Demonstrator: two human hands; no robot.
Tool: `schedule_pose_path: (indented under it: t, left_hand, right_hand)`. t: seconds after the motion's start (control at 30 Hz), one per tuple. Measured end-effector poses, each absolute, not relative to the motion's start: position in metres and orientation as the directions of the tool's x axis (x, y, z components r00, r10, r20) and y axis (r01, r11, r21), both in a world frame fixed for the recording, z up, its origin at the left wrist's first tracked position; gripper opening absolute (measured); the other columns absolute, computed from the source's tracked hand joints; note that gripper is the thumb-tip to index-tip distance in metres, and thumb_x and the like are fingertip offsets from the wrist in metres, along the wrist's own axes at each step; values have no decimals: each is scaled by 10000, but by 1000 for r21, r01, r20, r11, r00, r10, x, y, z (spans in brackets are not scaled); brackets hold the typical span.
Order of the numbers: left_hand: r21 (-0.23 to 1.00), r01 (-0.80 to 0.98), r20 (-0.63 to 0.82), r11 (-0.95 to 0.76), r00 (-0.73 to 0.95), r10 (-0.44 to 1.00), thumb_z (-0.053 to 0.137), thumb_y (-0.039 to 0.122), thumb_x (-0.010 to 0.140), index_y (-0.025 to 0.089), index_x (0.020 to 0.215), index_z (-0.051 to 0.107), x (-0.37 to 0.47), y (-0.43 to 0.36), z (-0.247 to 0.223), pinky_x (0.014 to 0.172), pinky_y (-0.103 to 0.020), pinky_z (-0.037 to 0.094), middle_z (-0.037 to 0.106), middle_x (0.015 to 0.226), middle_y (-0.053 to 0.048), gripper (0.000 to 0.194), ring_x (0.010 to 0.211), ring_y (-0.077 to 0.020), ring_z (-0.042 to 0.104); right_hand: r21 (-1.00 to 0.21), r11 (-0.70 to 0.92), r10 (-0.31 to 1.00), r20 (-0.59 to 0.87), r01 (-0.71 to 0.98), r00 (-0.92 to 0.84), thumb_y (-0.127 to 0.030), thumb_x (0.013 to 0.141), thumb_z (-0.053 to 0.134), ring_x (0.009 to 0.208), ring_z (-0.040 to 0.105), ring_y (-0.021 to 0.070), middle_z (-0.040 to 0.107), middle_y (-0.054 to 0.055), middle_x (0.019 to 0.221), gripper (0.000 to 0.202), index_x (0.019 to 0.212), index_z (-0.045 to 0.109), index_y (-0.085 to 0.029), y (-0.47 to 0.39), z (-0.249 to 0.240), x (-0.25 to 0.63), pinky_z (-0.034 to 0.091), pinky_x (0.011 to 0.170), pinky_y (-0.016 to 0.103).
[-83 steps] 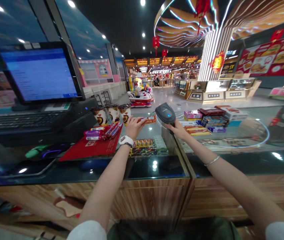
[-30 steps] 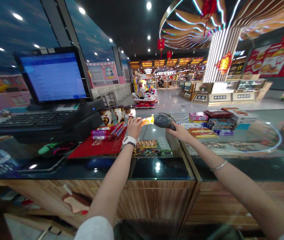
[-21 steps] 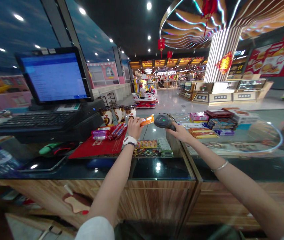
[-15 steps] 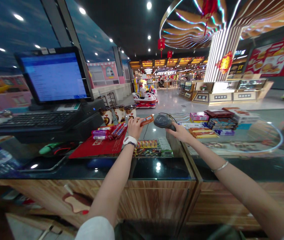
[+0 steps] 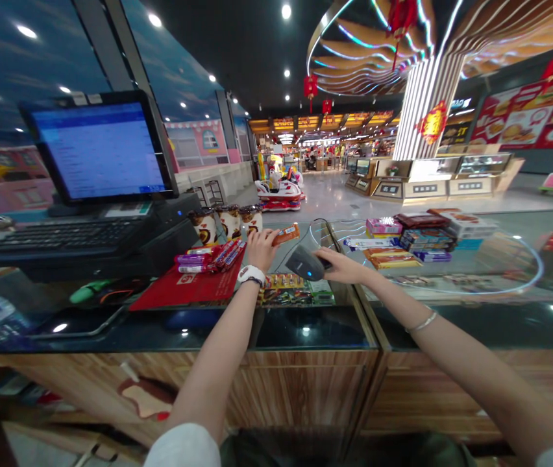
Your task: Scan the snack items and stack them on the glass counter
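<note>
My left hand (image 5: 259, 250) grips an orange-brown wrapped snack bar (image 5: 286, 234), whose far end sticks out to the right. A dark barcode scanner (image 5: 304, 263) with a small blue light is in my right hand (image 5: 339, 266), its head tilted low and close to the bar but apart from it. The scanner's cord (image 5: 316, 220) loops behind it. Left of my left hand, several red and purple wrapped bars (image 5: 213, 257) lie on a red sheet (image 5: 184, 285).
A monitor (image 5: 104, 149) and keyboard (image 5: 57, 239) stand at the left. Several patterned cups (image 5: 229, 222) line the back of the glass counter. Stacked snack boxes (image 5: 427, 230) and yellow packets (image 5: 396, 258) sit at the right. Small packages (image 5: 286, 288) show below the glass.
The scanner has come down and turned in my right hand, so its head now points lower and its blue light shows. My left hand still holds the bar in nearly the same place.
</note>
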State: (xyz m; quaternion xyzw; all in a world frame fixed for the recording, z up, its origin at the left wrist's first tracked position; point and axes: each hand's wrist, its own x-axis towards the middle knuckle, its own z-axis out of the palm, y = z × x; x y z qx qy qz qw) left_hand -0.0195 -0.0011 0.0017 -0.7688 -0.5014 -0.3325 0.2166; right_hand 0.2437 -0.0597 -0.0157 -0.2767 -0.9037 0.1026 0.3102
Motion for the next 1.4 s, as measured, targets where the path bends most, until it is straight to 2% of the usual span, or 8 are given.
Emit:
schedule_pose_path:
  t: [0.2,0.43,0.63,0.83,0.97,1.07,1.23,1.4]
  left_hand:
    - [8,903,715,-430,295,634,647,201,866,271,1269,653,-18,-2,3,1152,-472,342,689,1212,-63,409,1173,-276,592]
    - [-3,888,699,-460,331,634,625,176,870,274,1268,657,-15,-2,3,1159,-469,333,692,1227,-52,411,1156,-266,598]
    - [-1,865,690,-502,364,626,613,176,877,267,1237,666,-12,-2,4,1170,-477,322,705,1247,-41,375,1139,-245,619]
    - [-14,849,686,-528,393,613,625,198,882,268,1206,665,-5,-10,7,1176,-461,323,709,1257,-28,334,1132,-229,633]
    - [-37,824,682,-566,434,588,620,209,892,280,1214,663,2,-13,11,1186,-470,310,701,1277,-29,333,1156,-224,627]
    - [-48,803,682,-594,461,568,613,221,904,274,1226,662,11,-15,18,1194,-467,301,696,1288,-27,330,1179,-221,617]
    - [-68,774,698,-630,488,524,598,229,921,271,1239,665,33,-23,34,1194,-472,302,702,1276,-37,328,1167,-224,623]
    - [-83,726,681,-683,542,493,608,237,920,274,1240,669,72,-42,40,1196,-488,295,706,1266,-33,329,1156,-230,624]
  right_hand:
    - [-237,831,555,393,503,-733,-119,766,579,1214,567,284,621,155,1298,590,1355,555,-150,-48,-26,250,406,1069,488]
    - [-229,791,612,304,568,-730,-37,719,529,1261,566,283,627,163,1327,659,1368,566,-148,-41,-30,256,369,1112,519]
    - [-260,789,614,317,557,-723,-21,699,533,1281,560,281,625,159,1341,690,1375,564,-153,-37,-35,254,379,1116,536]
    - [-307,798,603,419,519,-679,27,667,449,1270,579,231,642,108,1343,703,1313,616,-196,-38,-33,251,430,1106,463]
    - [-293,725,637,629,623,-445,-9,715,458,1241,585,243,655,110,1291,589,1242,642,-196,-42,-23,253,435,1102,478]
    - [-270,658,601,751,703,-273,-104,796,521,1286,541,273,607,126,1359,516,1297,595,-208,-47,-12,255,397,1124,513]
    - [-222,565,605,767,795,-215,-162,833,558,1408,426,287,525,133,1467,613,1436,459,-208,-56,3,259,289,1187,544]
    - [-158,557,588,768,815,-253,-168,851,564,1405,436,280,543,126,1449,602,1439,441,-211,-71,9,280,237,1213,556]
